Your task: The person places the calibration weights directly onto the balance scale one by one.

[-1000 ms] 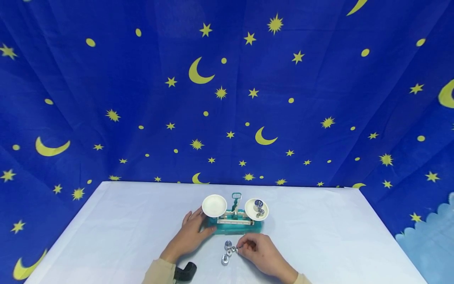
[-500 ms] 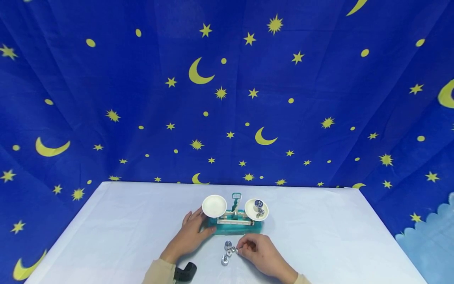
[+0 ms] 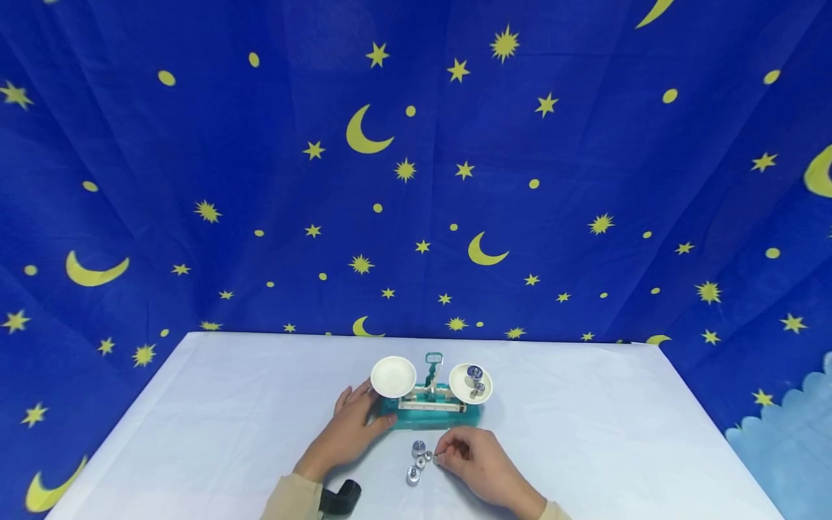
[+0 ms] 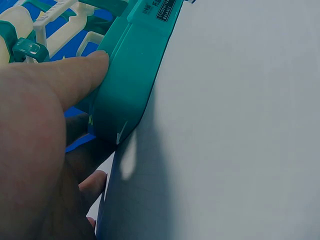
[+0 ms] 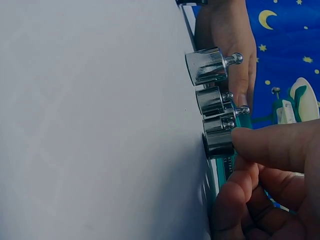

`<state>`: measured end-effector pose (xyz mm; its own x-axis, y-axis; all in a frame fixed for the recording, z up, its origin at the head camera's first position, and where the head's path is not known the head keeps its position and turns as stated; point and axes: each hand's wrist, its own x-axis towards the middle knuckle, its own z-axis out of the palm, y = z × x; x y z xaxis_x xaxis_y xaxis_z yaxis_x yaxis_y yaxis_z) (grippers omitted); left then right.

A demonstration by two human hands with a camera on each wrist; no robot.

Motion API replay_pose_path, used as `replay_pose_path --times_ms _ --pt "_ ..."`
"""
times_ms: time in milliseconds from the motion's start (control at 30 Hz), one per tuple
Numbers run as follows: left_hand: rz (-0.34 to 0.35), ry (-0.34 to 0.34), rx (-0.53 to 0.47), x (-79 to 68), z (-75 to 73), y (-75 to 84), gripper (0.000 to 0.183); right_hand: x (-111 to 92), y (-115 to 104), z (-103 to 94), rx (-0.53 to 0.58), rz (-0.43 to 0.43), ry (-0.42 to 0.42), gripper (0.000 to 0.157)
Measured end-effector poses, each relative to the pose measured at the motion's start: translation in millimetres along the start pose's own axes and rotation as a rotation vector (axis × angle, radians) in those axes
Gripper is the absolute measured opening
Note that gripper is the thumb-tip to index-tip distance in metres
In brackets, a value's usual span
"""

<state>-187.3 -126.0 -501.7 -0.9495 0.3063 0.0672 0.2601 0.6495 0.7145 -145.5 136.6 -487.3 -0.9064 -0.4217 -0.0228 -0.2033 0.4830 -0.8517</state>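
Note:
A teal balance scale [image 3: 432,419] with two white pans stands on the table. My left hand [image 3: 354,430] grips the left end of its base; in the left wrist view the thumb [image 4: 85,75] lies on the base and the other fingers reach behind it. In front of the scale, my right hand [image 3: 484,462] pinches a small silver weight [image 5: 220,144] between thumb and index finger, low at the tabletop. Several other knobbed metal weights [image 3: 413,475] stand in a cluster just left of those fingertips. The right pan [image 3: 457,394] carries several weights [image 3: 474,374]; the left pan [image 3: 393,377] holds nothing.
A white cloth covers the table [image 3: 585,419]. Behind it hangs a blue curtain [image 3: 429,202] with yellow moons and stars. A black band [image 3: 341,498] sits at the left wrist. Light blue scalloped fabric [image 3: 789,433] shows at the right edge.

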Motion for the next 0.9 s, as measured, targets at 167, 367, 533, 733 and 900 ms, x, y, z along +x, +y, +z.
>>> replay_pose_path --times_ms 167,367,533,733,900 --pt "0.004 0.004 0.003 0.1 -0.4 0.2 0.073 0.3 -0.1 0.1 -0.001 -0.003 0.007 0.009" --pt "0.004 0.003 -0.004 -0.1 -0.5 0.4 0.073 -0.1 -1.1 0.3 0.001 0.011 0.013 0.01" --pt "-0.001 -0.002 0.001 -0.2 0.4 0.3 0.073 -0.7 -2.8 0.4 -0.003 0.03 0.018 0.009" --pt "0.0 0.0 0.003 0.1 0.8 -0.4 0.073 -1.2 -4.6 0.6 -0.012 0.031 0.03 0.008" --pt "-0.002 -0.001 0.005 -0.1 1.2 -0.6 0.073 -1.8 -5.2 0.1 0.002 0.026 0.037 0.009"
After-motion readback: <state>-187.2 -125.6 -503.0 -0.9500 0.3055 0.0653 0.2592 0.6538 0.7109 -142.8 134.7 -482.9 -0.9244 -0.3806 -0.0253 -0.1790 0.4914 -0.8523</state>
